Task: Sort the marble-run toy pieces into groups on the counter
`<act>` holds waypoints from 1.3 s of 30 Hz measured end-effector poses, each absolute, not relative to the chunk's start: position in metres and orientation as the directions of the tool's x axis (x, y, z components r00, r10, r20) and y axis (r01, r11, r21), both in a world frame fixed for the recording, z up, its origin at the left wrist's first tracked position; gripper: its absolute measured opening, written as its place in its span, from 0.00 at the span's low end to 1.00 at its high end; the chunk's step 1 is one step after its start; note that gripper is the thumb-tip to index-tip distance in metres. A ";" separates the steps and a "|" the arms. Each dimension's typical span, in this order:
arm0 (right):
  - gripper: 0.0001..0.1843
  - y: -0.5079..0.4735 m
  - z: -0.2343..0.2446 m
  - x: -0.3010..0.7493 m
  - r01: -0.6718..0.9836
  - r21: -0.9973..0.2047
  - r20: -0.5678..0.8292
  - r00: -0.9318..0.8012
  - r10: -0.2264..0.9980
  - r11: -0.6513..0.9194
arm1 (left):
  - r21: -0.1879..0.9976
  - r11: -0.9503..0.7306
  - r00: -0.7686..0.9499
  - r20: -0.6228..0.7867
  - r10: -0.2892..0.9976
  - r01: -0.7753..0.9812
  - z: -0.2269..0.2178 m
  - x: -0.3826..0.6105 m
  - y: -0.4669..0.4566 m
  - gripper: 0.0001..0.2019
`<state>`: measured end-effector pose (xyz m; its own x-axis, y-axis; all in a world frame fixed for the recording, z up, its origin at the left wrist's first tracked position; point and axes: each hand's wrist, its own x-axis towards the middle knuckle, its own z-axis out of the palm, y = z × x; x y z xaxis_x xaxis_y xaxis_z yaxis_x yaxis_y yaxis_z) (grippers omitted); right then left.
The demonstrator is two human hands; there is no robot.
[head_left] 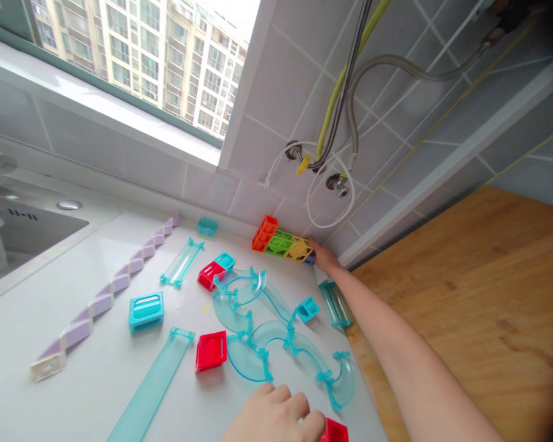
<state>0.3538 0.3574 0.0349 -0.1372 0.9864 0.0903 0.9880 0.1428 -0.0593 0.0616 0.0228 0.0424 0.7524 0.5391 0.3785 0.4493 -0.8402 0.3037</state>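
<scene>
At the back of the counter, my right hand [323,255] is closed around the blue end of a row of hollow toy blocks. An orange block [264,234], a green block [280,244] and a yellow block [300,249] show along that row; most of the blue block [310,258] is covered. My left hand [276,417] is low in the view with curled fingers, beside a red block [335,431]. What the left fingers enclose is hidden. Translucent teal curved track pieces [276,334] lie joined in a winding line between the hands.
A straight teal track [154,387], a shorter one [182,263], teal tubes [335,304], a blue block [146,312] and a red block [211,351] lie about. A lilac zigzag strip [102,303] runs leftward towards the sink [37,230]. Hoses [350,80] hang above; a wooden board [479,294] stands right.
</scene>
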 end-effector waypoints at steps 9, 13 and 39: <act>0.14 0.367 0.033 0.351 0.997 0.021 -0.033 -0.074 0.997 0.075 | 0.315 -0.836 0.771 0.336 0.541 0.450 0.046 0.062 0.024 0.07; 0.15 0.365 0.035 0.349 0.995 0.044 -0.097 -0.089 0.991 0.094 | 0.314 -0.832 0.786 0.294 0.544 0.458 0.047 0.064 0.024 0.06; 0.20 0.355 0.081 0.302 0.962 0.132 0.058 -0.247 0.967 0.238 | 0.358 -0.800 0.792 0.214 0.572 0.482 0.050 0.063 0.022 0.02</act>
